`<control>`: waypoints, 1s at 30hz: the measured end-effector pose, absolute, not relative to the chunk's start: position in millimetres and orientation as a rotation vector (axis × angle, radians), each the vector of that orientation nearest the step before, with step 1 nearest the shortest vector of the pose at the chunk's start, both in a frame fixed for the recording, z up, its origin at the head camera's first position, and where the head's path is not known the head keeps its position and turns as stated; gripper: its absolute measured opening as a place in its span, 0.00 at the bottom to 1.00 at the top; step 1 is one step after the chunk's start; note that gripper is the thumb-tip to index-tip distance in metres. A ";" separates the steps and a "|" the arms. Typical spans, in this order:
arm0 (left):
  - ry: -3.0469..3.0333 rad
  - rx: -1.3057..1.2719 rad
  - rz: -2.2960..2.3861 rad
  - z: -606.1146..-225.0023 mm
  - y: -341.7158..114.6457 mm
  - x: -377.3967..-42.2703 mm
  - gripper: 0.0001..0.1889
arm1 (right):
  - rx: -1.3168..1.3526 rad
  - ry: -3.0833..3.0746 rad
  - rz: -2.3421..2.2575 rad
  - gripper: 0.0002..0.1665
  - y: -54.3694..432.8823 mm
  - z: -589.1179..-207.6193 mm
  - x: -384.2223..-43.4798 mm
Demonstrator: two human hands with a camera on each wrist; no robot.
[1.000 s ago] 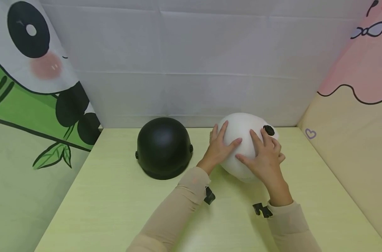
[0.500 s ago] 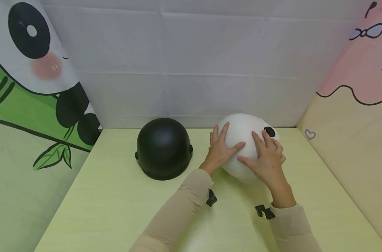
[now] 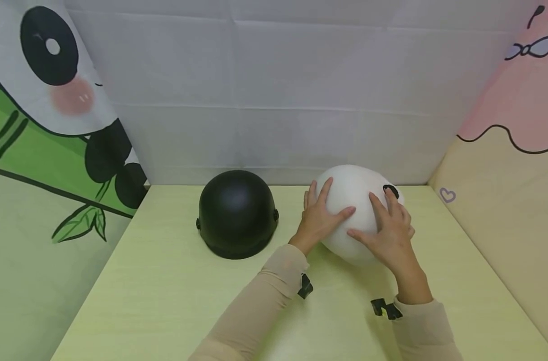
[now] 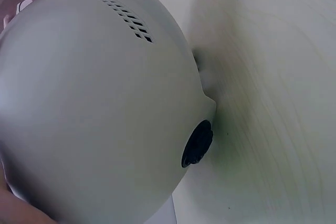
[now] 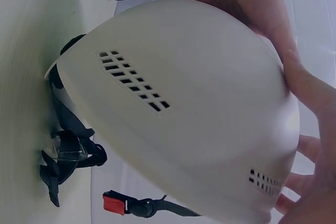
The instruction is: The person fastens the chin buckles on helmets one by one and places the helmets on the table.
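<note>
A white helmet (image 3: pixel 351 185) is tilted on the right part of the table, gripped from both sides. My left hand (image 3: pixel 316 218) holds its left side with fingers spread over the shell. My right hand (image 3: pixel 389 235) grips the right side, thumb on the shell and fingertips by a round black knob (image 3: pixel 390 190). In the left wrist view, a black round fitting (image 4: pixel 198 144) sits near the helmet's lower edge. Under the rim, the right wrist view shows a dark strap with a red buckle (image 5: pixel 114 204) and a clear-and-black dial piece (image 5: pixel 68 148). Vent slots (image 5: pixel 134 81) pierce the shell.
A black helmet (image 3: pixel 238 215) stands dome up on the pale yellow-green table (image 3: pixel 165 301), left of the white one. A white cloth wall (image 3: pixel 274 100) rises at the back, with cartoon-printed panels on the left and right sides.
The white helmet and both hands have shifted slightly right and nearer, the right hand most. Its fingers now partly cover the black knob. The head view itself has also moved a little.
</note>
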State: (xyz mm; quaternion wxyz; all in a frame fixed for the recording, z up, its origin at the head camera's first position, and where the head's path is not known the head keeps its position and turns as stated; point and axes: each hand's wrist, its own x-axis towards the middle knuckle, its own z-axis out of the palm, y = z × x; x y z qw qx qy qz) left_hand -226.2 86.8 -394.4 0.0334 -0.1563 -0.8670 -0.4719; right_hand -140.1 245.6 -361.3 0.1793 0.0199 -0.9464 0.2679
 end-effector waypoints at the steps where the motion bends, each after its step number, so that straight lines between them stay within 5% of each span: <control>1: -2.665 -0.480 -1.450 -395.3 86.8 -226.2 0.47 | 0.053 -2.673 0.774 0.57 246.5 -361.2 -139.7; 30: -2.509 -0.447 -1.599 -412.4 73.4 -215.7 0.47 | -0.191 -2.493 1.444 0.67 256.4 -369.0 -145.0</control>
